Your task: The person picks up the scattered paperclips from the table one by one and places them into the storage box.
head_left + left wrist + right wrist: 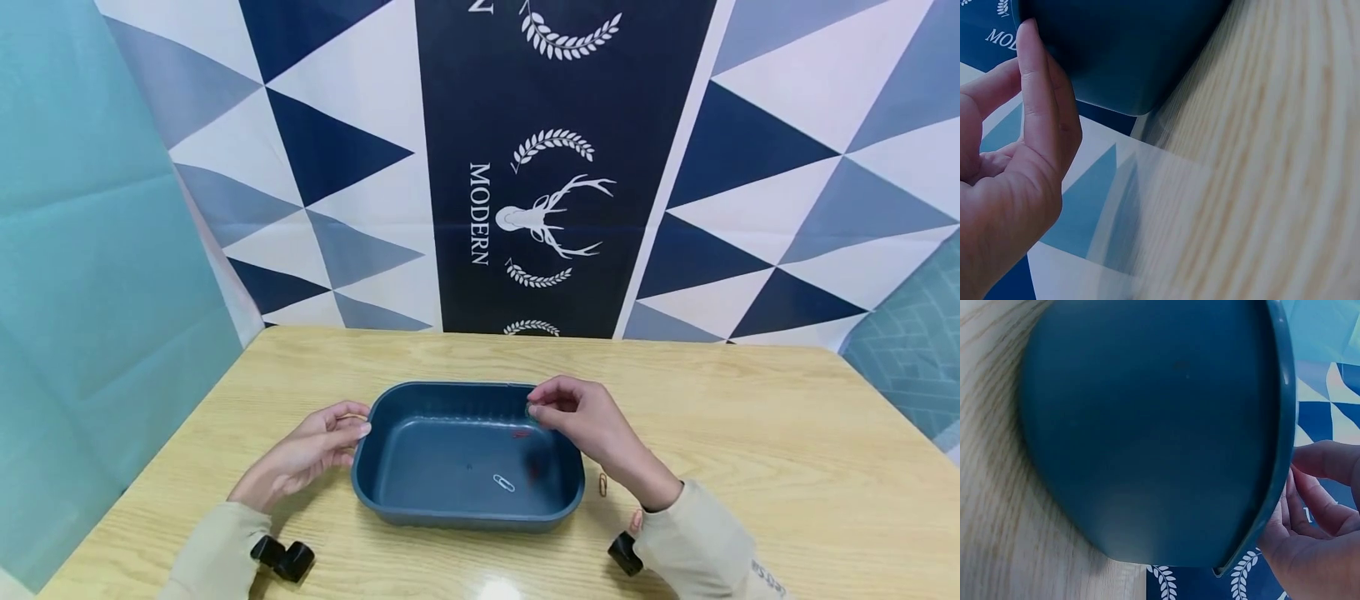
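A dark blue rectangular basin (465,521) with rounded corners stands on the table. My left hand (318,450) touches its left rim with fairly straight fingers; in the left wrist view the fingertips (1029,28) lie against the outer wall. Over the basin's right far corner, my right hand (581,417) pinches a small greenish paper clip (530,409), mostly covered by the thumb and fingers. In the right wrist view the basin wall hides part of that hand. Inside the basin lie a white paper clip (504,483) and a red paper clip (521,433).
An orange paper clip (603,484) lies on the wooden table (750,433), just right of the basin. Another reddish clip (636,522) is partly covered by the right sleeve. A patterned cloth (345,167) hangs behind the table, and a teal sheet (82,250) on the left.
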Demonstrator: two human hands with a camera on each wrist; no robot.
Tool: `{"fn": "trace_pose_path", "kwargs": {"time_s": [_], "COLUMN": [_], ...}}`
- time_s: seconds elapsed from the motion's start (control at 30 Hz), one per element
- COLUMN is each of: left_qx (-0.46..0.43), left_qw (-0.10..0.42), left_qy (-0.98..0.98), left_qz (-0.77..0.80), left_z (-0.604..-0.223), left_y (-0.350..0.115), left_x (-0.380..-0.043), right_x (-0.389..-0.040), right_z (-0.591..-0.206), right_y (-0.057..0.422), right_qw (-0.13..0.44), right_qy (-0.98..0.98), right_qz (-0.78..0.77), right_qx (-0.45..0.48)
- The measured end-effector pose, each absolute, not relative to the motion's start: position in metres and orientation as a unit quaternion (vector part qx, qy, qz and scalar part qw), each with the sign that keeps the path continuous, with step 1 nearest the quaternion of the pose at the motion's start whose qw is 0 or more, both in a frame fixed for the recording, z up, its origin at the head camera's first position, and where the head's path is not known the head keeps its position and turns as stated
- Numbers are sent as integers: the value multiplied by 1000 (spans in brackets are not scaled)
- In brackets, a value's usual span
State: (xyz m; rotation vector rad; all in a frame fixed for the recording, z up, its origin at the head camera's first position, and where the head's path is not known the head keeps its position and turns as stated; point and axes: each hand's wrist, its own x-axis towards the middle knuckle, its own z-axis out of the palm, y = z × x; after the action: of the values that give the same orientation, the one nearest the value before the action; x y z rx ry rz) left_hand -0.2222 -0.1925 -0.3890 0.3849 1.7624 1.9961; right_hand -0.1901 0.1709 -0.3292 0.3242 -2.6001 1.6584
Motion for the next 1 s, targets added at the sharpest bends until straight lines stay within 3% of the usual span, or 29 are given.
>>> {"fn": "trace_pose_path", "kwargs": {"time_s": [1.0], "left_qx": [147], "left_qw": [224], "left_qy": [640], "left_qz": [720], "left_z": [-385], "left_y": [-191], "left_x": [-223], "right_x": [-191], "right_z": [-327], "right_y": [174], "right_qw": [11], "right_qy": [-849], "right_qz": [510], "right_qx": [141]}}
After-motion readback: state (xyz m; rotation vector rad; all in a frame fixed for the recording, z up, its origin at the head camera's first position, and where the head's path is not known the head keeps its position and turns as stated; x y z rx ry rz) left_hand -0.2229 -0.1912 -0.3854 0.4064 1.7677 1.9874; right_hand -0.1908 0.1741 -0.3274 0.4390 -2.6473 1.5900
